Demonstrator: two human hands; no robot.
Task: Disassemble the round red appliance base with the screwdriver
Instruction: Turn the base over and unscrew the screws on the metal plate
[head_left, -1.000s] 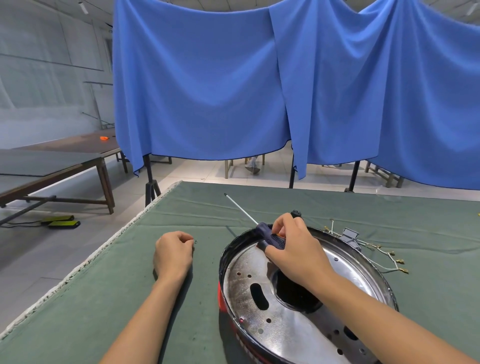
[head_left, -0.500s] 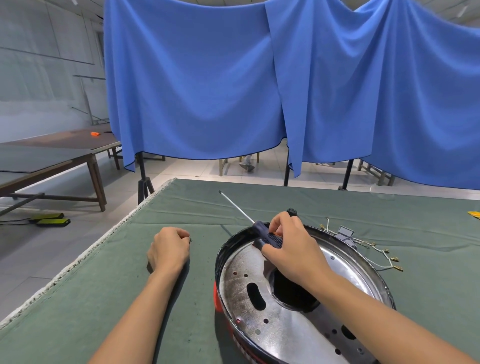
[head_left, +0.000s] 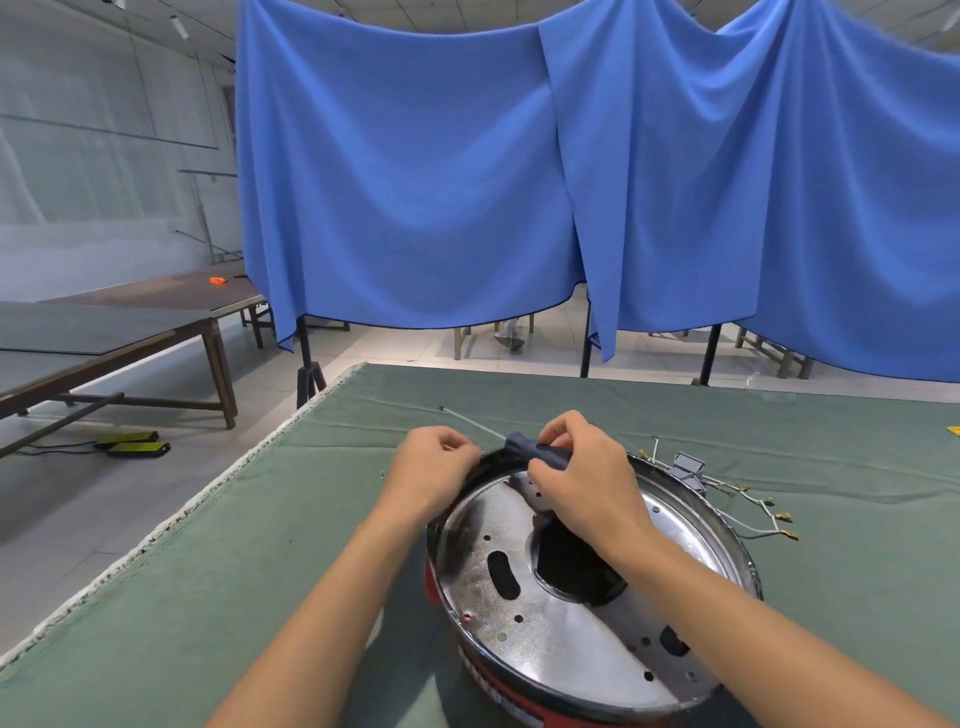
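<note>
The right hand (head_left: 584, 480) curls round the dark blue handle of the screwdriver (head_left: 524, 449), its thin shaft pointing away over the green table cloth (head_left: 260, 545). The left hand (head_left: 434, 470) is fisted at the far rim of the round red appliance base (head_left: 582, 587) (what it pinches, if anything, cannot be told). Loose wires (head_left: 753, 514) lie just beside the base.

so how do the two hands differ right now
The right hand pinches the screwdriver by its dark handle; the left hand is curled with nothing visibly in its grip. The right hand reaches over the red appliance base; the left hand sits at the base's far left rim. Both are bare and close together near the screwdriver.
</note>
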